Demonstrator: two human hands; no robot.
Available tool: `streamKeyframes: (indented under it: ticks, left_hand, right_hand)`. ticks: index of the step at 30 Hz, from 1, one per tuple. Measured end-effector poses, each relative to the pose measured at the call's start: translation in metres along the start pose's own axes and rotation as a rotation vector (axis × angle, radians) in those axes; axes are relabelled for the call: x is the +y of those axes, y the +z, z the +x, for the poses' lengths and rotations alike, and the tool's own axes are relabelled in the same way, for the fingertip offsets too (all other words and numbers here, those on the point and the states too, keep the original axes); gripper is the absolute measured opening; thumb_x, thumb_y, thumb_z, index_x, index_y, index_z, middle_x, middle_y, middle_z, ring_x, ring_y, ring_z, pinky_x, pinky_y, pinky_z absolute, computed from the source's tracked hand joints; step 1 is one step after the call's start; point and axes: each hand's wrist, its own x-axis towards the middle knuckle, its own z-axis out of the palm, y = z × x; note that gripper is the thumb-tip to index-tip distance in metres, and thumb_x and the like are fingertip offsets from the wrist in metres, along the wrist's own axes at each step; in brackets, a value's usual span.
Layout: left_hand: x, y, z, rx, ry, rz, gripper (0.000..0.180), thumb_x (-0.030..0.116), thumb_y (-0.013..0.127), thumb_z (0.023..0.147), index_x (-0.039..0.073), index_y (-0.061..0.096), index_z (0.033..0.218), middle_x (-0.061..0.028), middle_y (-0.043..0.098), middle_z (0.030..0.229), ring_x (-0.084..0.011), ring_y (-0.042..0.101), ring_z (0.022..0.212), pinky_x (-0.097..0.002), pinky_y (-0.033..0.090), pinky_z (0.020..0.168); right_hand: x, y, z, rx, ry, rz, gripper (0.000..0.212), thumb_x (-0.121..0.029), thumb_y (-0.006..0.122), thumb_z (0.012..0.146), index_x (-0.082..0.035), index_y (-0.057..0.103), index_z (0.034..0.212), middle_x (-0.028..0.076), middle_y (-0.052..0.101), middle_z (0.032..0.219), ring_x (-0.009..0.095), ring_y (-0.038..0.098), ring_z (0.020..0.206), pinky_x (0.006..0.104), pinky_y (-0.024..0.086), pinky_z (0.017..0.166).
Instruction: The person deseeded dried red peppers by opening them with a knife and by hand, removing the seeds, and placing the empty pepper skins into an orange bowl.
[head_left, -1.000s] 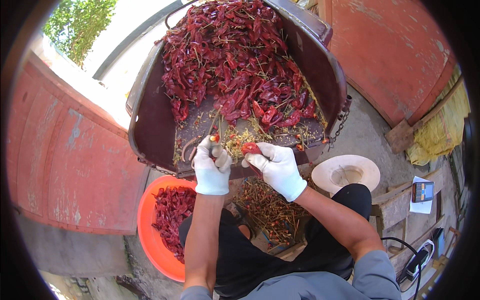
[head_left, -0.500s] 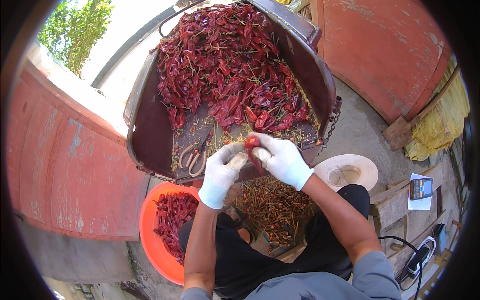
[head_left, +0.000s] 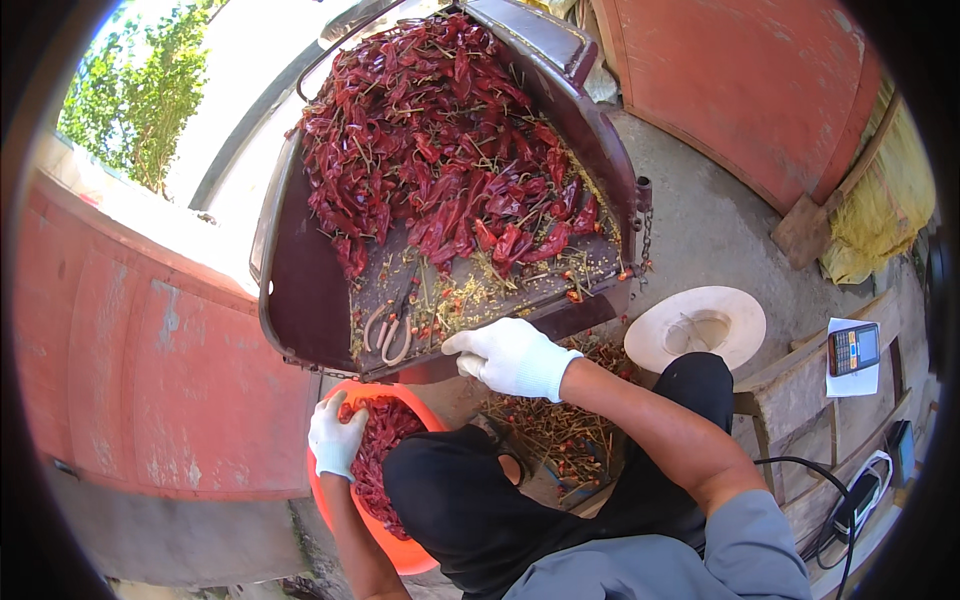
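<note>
hat: white (head_left: 742, 312), brim on the concrete
phone: dark (head_left: 853, 347), lying on white paper
cable: black (head_left: 800, 465)
tree: green (head_left: 140, 100)

Your single head-worn fisheye camera looks steeply down, close over your lap, at the dark metal cart bed (head_left: 300, 300) ahead.

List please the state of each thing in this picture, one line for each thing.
Cart bed: tilted, heaped with dried red chillies.
Scissors: lying on the bed, not held.
Orange basin: partly filled with red chillies.
Left hand: gloved, down in the basin on the chillies.
Right hand: gloved, at the bed's lower edge.
White hat: lying crown down on the ground.
</note>
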Motion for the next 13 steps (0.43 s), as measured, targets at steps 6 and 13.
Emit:
streamKeyframes:
  ticks: [6, 13]
  left_hand:
    - [0.073, -0.016, 0.055, -0.218, -0.489, -0.924, 0.028, 0.011, 0.071, 0.088, -0.004, 0.070, 0.112, -0.0143, 0.074, 0.097, -0.0132, 0.068, 0.085, -0.0271, 0.053, 0.080]
    - [0.205, 0.032, 0.138, -0.201, 0.018, -0.865, 0.034, 0.022, 0.074, 0.088, 0.005, 0.071, 0.118, -0.0133, 0.074, 0.106, -0.0262, 0.072, 0.089, -0.0360, 0.054, 0.085]
  right_hand:
    - [0.007, -0.003, -0.001, -0.140, -0.005, -0.003, 0.031, -0.026, 0.056, 0.093, -0.011, 0.069, 0.116, 0.014, 0.072, 0.102, 0.034, 0.068, 0.096, 0.0420, 0.053, 0.089]
    - [0.015, -0.024, -0.007, -0.331, 0.085, -0.122, 0.031, -0.028, 0.055, 0.089, -0.011, 0.073, 0.108, 0.020, 0.072, 0.099, 0.035, 0.069, 0.095, 0.0434, 0.052, 0.089]
